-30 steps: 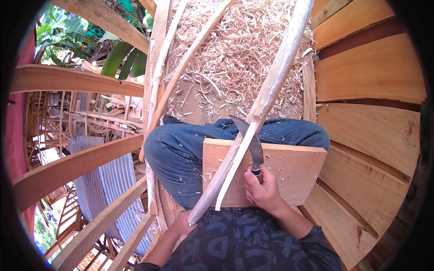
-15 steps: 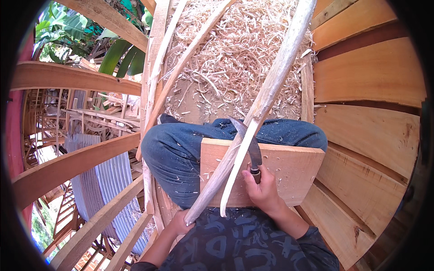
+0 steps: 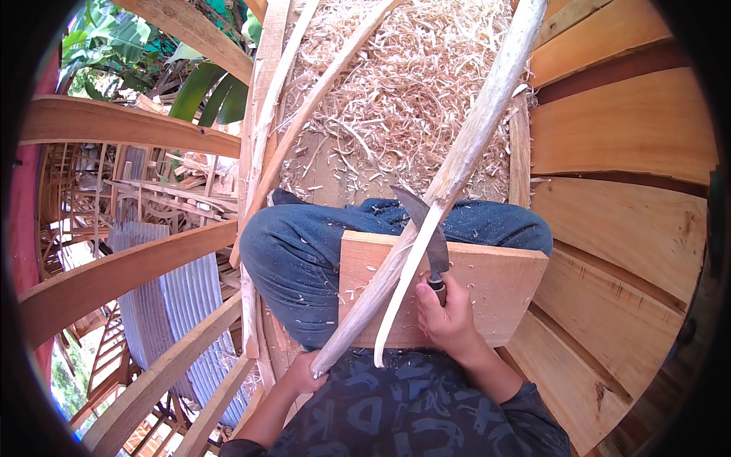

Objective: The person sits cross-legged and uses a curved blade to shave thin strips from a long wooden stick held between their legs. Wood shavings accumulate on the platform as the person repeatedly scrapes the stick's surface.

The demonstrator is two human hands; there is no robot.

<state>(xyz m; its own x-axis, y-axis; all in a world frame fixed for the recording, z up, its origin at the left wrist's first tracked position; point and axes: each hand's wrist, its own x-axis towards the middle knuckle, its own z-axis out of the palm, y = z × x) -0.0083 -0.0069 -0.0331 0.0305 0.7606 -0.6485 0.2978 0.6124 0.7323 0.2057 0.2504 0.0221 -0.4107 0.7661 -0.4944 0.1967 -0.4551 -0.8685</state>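
A long pale wooden pole (image 3: 466, 145) slopes from the far right down to my lap. My left hand (image 3: 306, 372) is closed round its near end. In my right hand (image 3: 448, 312) is a curved knife (image 3: 435, 247), gripped by its dark handle, with the hooked tip pointing away and to the left. The blade sits against the pole, where a pale strip (image 3: 402, 295) splits off and hangs with its near end curled. Part of the blade is hidden behind the wood. Beneath the pole a flat wooden board (image 3: 487, 289) leans across my lap.
Curly wood shavings (image 3: 396, 84) cover the floor beyond my knees. Several long sticks (image 3: 320, 99) lie along the left edge. A slatted plank wall (image 3: 617, 228) rises on the right. To the left are wooden rails (image 3: 129, 266), with corrugated sheets (image 3: 190, 305) below them.
My right hand and the knife have moved slightly away from me and to the right along the pole. The pole's far end has swung a little right; my left hand keeps its hold.
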